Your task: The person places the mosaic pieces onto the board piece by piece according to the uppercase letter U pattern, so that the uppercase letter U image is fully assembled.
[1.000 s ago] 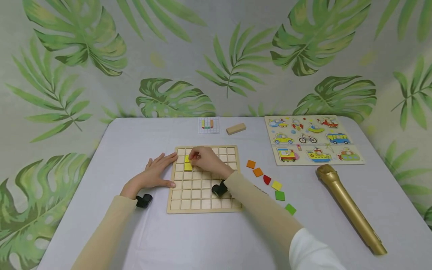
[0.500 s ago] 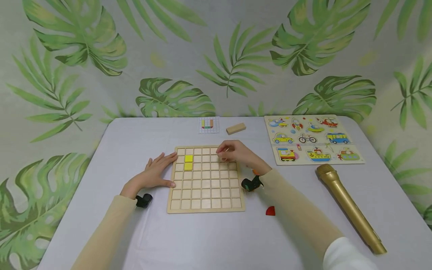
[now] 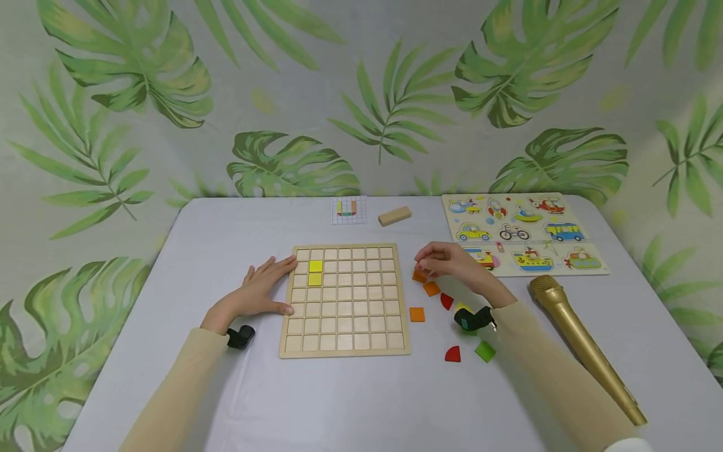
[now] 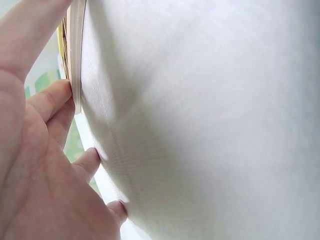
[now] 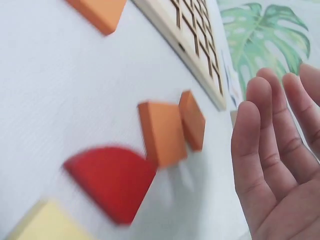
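Note:
A wooden grid board (image 3: 346, 301) lies on the table, with two yellow square tiles (image 3: 315, 272) in cells of its second column. My left hand (image 3: 255, 294) lies spread along the board's left edge; in the left wrist view its fingers (image 4: 52, 100) touch the board's side. To the right of the board, my right hand (image 3: 452, 265) hovers over an orange tile (image 3: 419, 275), its fingers loosely bent and holding nothing. In the right wrist view two orange tiles (image 5: 167, 132) and a red quarter-round tile (image 5: 112, 180) lie beside that hand.
Green tiles (image 3: 485, 351), another red quarter-round (image 3: 453, 354) and a separate orange tile (image 3: 417, 314) lie right of the board. Behind stand a pattern card (image 3: 349, 210) and a wooden block (image 3: 395, 216). Farther right are a vehicle puzzle (image 3: 528, 232) and a gold microphone (image 3: 587, 348).
My right hand has left the yellow tiles and swept right, off the board to the loose orange tiles. The left hand has stayed at the board's edge.

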The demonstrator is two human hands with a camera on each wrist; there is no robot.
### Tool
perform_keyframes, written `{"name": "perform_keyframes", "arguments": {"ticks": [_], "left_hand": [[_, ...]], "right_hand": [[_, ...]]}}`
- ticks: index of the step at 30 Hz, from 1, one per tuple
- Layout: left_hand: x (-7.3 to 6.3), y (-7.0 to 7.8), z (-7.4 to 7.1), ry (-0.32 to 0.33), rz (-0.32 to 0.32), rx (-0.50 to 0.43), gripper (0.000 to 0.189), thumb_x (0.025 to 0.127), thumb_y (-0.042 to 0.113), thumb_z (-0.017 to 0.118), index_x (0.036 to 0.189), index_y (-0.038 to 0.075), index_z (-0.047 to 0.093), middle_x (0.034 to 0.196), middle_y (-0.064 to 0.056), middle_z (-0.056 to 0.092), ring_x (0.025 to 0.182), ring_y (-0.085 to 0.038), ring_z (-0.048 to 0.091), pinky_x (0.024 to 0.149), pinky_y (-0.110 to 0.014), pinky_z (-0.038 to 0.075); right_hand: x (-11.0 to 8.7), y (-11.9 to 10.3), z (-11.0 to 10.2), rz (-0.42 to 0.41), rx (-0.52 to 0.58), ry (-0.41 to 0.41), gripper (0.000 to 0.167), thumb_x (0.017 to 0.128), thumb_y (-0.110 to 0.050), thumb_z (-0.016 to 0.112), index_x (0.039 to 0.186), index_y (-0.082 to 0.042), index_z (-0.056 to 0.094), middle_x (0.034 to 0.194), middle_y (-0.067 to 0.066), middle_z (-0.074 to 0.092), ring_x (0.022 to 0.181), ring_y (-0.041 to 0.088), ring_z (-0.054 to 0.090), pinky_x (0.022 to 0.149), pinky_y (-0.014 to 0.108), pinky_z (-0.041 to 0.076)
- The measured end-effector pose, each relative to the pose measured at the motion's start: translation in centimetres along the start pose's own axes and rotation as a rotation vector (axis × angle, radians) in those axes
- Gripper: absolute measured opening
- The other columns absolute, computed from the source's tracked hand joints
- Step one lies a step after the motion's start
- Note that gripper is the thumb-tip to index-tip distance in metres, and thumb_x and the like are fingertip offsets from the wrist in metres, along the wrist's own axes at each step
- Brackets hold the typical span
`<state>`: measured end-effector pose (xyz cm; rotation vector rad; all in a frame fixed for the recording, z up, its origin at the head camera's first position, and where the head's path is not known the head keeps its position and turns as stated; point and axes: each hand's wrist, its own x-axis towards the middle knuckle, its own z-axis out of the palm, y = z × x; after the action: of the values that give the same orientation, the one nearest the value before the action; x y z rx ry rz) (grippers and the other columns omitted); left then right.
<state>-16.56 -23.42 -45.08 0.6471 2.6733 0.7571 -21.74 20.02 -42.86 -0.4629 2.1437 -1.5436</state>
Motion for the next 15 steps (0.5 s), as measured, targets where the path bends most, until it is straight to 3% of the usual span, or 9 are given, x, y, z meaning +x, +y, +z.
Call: {"name": "perform_keyframes", "arguments": {"ticks": [15], "left_hand": [[0.2,-0.4,0.2,-0.006,-0.005,0.006,0.103,0.075,0.047,0.078,0.153,0.008,0.022,0.159,-0.010,0.014,0.142,-0.042,-0.001,0.103,-0.068,-0.007]], "right_hand": [[-5.0,2.2,-2.4,0.057,0.001,0.087,0.034,0.097,-0.020,0.057,0.116,0.009,0.055,0.107,0.022,0.065,0.092,0.022,0.065,0.081,0.030,0.053]]}}
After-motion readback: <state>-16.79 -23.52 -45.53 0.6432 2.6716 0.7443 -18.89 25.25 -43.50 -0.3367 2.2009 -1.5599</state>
